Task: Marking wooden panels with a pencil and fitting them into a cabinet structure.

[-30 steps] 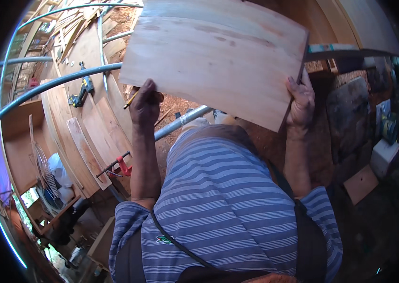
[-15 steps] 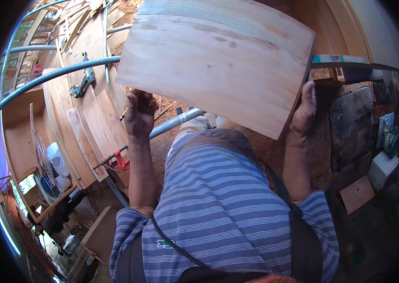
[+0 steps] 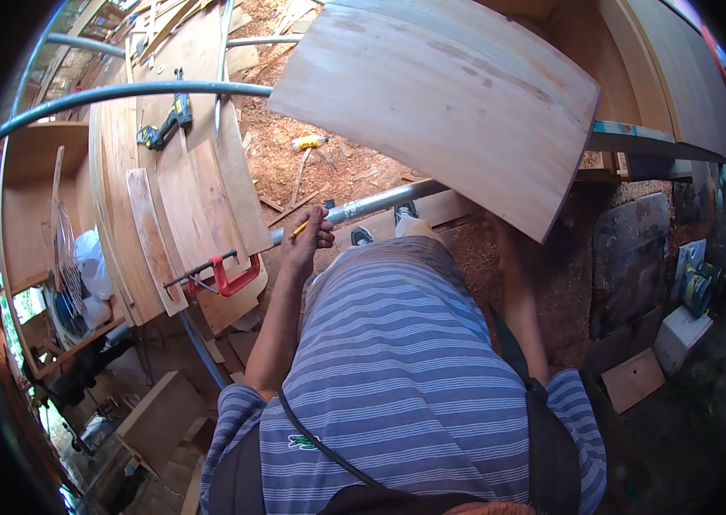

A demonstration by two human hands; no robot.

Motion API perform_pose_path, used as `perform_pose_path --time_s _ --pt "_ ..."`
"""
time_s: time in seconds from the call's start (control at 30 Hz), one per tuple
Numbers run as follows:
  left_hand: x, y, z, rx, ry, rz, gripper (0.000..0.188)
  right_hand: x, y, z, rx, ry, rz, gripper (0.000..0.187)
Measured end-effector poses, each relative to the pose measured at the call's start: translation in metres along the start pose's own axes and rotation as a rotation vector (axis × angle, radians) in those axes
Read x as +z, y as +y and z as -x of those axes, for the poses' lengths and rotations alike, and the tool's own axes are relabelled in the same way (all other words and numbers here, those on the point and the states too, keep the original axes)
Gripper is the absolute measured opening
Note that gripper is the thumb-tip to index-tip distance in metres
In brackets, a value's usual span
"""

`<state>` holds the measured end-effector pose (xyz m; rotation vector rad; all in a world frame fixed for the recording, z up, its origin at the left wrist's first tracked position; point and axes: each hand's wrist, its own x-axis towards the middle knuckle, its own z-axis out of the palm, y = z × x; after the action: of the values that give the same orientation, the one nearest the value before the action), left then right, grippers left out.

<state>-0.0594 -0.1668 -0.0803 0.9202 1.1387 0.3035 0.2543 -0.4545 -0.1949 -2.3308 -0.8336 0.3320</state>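
Note:
A wide pale wooden panel [image 3: 440, 103] with a brown grain streak lies tilted in front of me, its near corner pointing toward my right side. My left hand [image 3: 305, 240] is away from the panel, above the metal pipe, its fingers curled round a yellow pencil [image 3: 299, 230]. On the other side, my right hand [image 3: 505, 236] reaches up to the panel's near edge. It is blurred and mostly hidden under the panel, so its fingers do not show.
Boards [image 3: 196, 197] lie on a bench at left with a red clamp [image 3: 230, 273] and a cordless drill [image 3: 166, 124]. A metal pipe [image 3: 380, 202] crosses before me. A wooden cabinet [image 3: 620, 69] stands far right. A yellow bottle [image 3: 310, 142] lies on the sawdust.
My right hand has left the panel's right edge and gone below its near edge. My left hand has moved away from the panel's left corner, keeping the pencil. The view has shifted.

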Motion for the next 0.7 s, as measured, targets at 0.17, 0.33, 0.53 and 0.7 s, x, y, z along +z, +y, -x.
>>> perform_pose_path --time_s 0.17,0.33,0.53,0.7 --pt "-0.011 -0.005 0.028 -0.019 0.017 -0.100 0.058 0.015 -0.144 0.004 0.092 -0.425 -0.364 0.039" --pt "-0.022 -0.002 0.046 0.072 -0.081 -0.074 0.054 0.022 -0.257 0.007 -0.345 -0.596 -0.397 0.038" --pt "-0.035 0.002 0.068 0.217 -0.238 0.081 0.032 0.047 -0.307 0.027 -0.573 -0.745 -0.488 0.027" --pt "-0.058 -0.014 0.081 0.275 -0.310 0.113 0.023 0.059 -0.311 0.046 -0.570 -0.886 -0.468 0.019"
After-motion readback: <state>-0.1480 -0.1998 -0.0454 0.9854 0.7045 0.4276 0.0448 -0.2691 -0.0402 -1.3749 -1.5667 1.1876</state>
